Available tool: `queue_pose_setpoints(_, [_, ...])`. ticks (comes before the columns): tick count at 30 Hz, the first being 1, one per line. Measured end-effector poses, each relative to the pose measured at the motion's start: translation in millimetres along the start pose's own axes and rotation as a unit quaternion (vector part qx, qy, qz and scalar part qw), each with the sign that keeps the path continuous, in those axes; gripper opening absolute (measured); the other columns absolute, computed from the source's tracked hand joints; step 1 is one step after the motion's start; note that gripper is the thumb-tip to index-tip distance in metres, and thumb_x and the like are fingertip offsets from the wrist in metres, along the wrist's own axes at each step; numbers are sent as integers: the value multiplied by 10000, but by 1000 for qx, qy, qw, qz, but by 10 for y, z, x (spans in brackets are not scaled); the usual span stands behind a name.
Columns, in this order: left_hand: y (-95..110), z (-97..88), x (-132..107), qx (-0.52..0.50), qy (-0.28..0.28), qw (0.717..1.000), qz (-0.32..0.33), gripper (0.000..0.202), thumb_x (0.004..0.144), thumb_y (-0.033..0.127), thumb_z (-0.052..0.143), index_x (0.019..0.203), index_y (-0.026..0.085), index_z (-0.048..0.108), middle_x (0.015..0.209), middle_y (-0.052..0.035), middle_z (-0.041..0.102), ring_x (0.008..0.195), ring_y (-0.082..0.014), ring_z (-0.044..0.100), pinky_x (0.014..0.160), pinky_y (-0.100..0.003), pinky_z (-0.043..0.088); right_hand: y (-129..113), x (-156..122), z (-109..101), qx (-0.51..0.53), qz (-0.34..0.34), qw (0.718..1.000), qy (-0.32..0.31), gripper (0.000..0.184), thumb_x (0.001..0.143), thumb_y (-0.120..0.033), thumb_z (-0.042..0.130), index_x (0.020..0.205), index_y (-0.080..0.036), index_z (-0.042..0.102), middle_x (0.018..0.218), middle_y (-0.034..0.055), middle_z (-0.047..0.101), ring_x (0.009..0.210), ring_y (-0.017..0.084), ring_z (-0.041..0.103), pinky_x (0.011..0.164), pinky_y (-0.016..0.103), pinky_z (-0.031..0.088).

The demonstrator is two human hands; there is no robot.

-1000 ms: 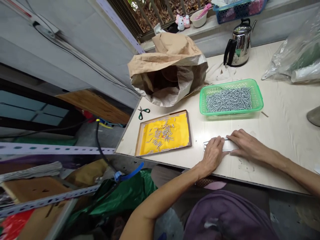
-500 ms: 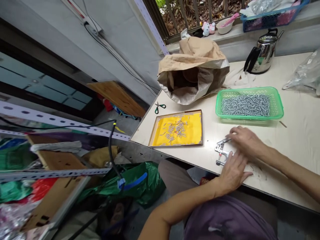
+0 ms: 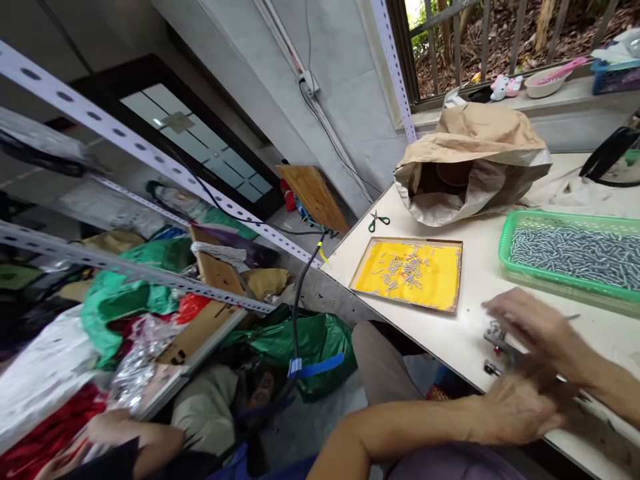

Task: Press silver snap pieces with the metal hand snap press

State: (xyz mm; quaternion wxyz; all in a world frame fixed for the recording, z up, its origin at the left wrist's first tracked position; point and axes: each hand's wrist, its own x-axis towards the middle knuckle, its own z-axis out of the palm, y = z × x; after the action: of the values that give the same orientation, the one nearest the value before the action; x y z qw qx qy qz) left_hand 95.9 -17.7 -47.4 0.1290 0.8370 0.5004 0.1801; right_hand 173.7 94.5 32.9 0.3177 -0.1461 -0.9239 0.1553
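Observation:
A small metal hand-operated tool (image 3: pixel 493 347), with a red bit on it, lies near the table's front edge, partly covered by my hands. My right hand (image 3: pixel 547 327) is over the tool's far side, fingers pointing left and blurred by motion. Closer to the edge, my left hand (image 3: pixel 520 407) overlaps the tool's near end; its fingers are smeared and mostly hidden. Whether either hand grips the tool cannot be made out. Left of them is a shallow cardboard tray (image 3: pixel 459 267) with a yellow lining and scattered small metal pins (image 3: pixel 407 270). Behind my right hand stands a green plastic basket (image 3: pixel 505 243) full of similar metal pieces (image 3: pixel 575 253).
Green-handled scissors (image 3: pixel 379 221) lie by the table's left edge. An open brown paper bag (image 3: pixel 470 167) sits at the back, a kettle (image 3: pixel 613 157) to its right. A black cable (image 3: pixel 300 293) hangs beside the table. Another person's arm (image 3: pixel 135 433) shows at lower left.
The view has swung left, so the table sits further right in the picture. My left hand has turned and shifted along the tool; my right hand stays over it, now more blurred.

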Motion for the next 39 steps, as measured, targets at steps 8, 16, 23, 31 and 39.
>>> queue_pose_setpoints(8, [-1319, -934, 24, 79, 127, 926, -345, 196, 935, 204, 519, 873, 155, 699, 897, -95, 670, 900, -221, 597, 835, -387, 510, 931, -279, -714, -303, 194, 933, 22, 644, 958, -595, 159, 1325, -204, 516, 932, 174, 597, 849, 354, 572, 617, 477, 457])
queue_pose_setpoints(16, [-1884, -1151, 349, 41, 97, 867, -487, 215, 878, 264, 595, 770, 106, 693, 913, -161, 684, 960, -271, 606, 830, -362, 453, 536, -1088, -198, -92, 168, 982, 10, 586, 922, -440, 389, 1457, -593, 204, 979, 29, 647, 819, 333, 679, 617, 504, 591])
queue_pose_setpoints(23, [-1900, -1233, 341, -38, 98, 867, -488, 160, 834, 146, 565, 727, 111, 679, 781, -78, 688, 807, -186, 641, 744, -263, 459, 232, -788, -117, 1, 215, 974, 67, 306, 958, -454, 421, 1131, -351, 651, 933, 43, 700, 784, 253, 692, 618, 387, 589])
queue_pose_setpoints(31, [-1356, -1228, 82, -287, 193, 814, -466, 119, 809, 228, 617, 829, 121, 663, 723, -9, 659, 640, -104, 600, 536, -174, 454, 66, 555, 527, 204, 280, 938, 13, 344, 938, -432, 554, 1180, -193, 606, 1170, 84, 621, 963, 212, 620, 789, 392, 551])
queue_pose_setpoints(39, [-1414, -1248, -156, -489, 248, 706, -448, 229, 716, 286, 767, 728, 114, 616, 589, 28, 575, 510, -60, 503, 497, -171, 432, 78, 873, 1030, 218, 265, 939, -10, 288, 952, -401, 519, 1082, -176, 643, 987, 58, 673, 812, 167, 636, 702, 324, 545])
